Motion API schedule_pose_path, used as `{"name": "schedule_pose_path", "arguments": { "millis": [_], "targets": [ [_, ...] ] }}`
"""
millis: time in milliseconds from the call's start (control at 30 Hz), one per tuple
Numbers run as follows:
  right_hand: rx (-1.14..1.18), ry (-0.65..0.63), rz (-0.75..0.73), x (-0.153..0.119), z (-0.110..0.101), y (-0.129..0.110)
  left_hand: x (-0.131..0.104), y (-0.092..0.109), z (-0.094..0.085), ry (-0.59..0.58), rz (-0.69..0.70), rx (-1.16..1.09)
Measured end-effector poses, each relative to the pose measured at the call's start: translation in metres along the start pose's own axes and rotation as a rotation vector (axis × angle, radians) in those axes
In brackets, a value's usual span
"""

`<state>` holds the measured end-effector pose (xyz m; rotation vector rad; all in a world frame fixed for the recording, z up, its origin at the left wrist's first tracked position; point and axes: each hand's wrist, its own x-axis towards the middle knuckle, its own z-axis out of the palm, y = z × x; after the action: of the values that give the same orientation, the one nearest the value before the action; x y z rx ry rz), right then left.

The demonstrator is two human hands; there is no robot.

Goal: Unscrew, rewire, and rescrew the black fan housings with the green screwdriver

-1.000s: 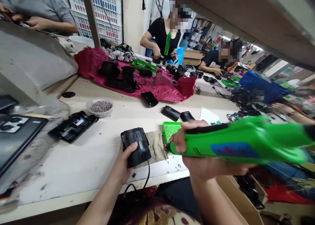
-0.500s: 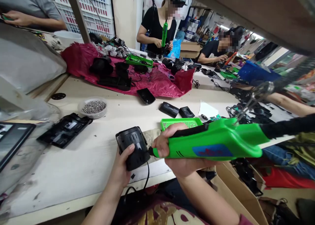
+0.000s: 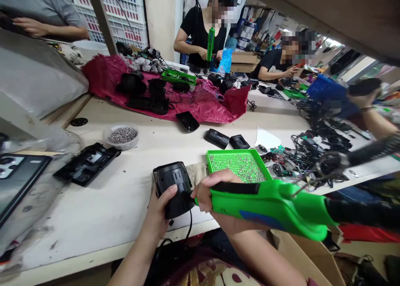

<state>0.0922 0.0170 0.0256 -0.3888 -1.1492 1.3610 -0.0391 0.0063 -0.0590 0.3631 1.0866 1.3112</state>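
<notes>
My left hand (image 3: pixel 161 206) grips a black plastic housing (image 3: pixel 173 188) with slotted vents, thumb across its face; a black cord hangs below it. Wrapped round a green electric screwdriver (image 3: pixel 243 202) is my right hand (image 3: pixel 215 194). The tool lies nearly level, its nose pointing left against or very close to the housing's right side; the bit itself is hidden. Just behind my right hand sits a green perforated tray (image 3: pixel 239 165) with many small screws. A beige cloth (image 3: pixel 196 174) lies under and beside the housing.
A tub of screws (image 3: pixel 121 136) and an open black shell (image 3: pixel 87 163) lie left. Black covers (image 3: pixel 217 138) and a magenta sheet (image 3: pixel 206 106) with parts are farther back. Wires and circuit parts (image 3: pixel 290 152) crowd the right. Co-workers sit across; another person's hand (image 3: pixel 367 96) reaches in at right.
The screwdriver's rear end has swung lower, showing more of the green tray. The housing stays in my left hand. At the right, another person's hand has come into view holding a dark piece.
</notes>
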Motion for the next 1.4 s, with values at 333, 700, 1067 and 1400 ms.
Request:
{"name": "schedule_pose_path", "arguments": {
  "millis": [333,700,1067,1400],
  "targets": [
    [0.029,0.006,-0.065,0.026,-0.009,0.012,0.005,0.009,0.011,0.100,-0.059,0.003],
    [-0.009,0.090,-0.138,0.024,0.002,0.017,0.002,0.007,0.009,0.117,-0.075,0.003],
    [-0.497,0.127,-0.472,0.040,-0.017,-0.050,0.003,0.006,-0.003,0.069,-0.122,-0.155],
    [-1.047,0.352,-0.640,0.015,-0.062,-0.008,-0.007,0.006,-0.053,0.069,-0.133,-0.189]
  ]
}}
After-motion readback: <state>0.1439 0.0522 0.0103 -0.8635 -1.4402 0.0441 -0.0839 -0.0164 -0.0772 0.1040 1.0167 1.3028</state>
